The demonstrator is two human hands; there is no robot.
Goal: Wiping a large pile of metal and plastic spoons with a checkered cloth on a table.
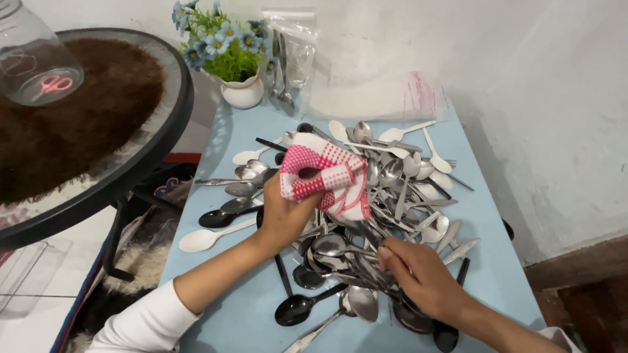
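- Here, nearest the camera, the right hand (pixel 418 278) reaches into the near edge of a pile of spoons (pixel 366 216), its fingers curled narrowly around metal handles in the heap; whether it has 1 lifted free cannot be told.
- Just beyond, the left hand (pixel 282 212), in a white sleeve, is closed on a red-and-white checked cloth (pixel 327 175), held above the middle of the pile; a dark spoon bowl shows in the folds of the cloth.
- The pile is a loose tangle of steel spoons mixed with black and white plastic ones, lying crossed over each other; a white plastic spoon (pixel 206 239) and a black spoon (pixel 297 308) lie apart at the near side.
- All of it rests on a light blue table (pixel 229 314), pushed against a white wall.
- At the far end stand a small white pot of blue flowers (pixel 232 55), clear plastic bags (pixel 291 52) with cutlery inside, and a flat stack of clear sleeves (pixel 386 98).
- To the left stands a round glass table (pixel 150 153) bearing a brown mat and a clear jar (pixel 33 59).
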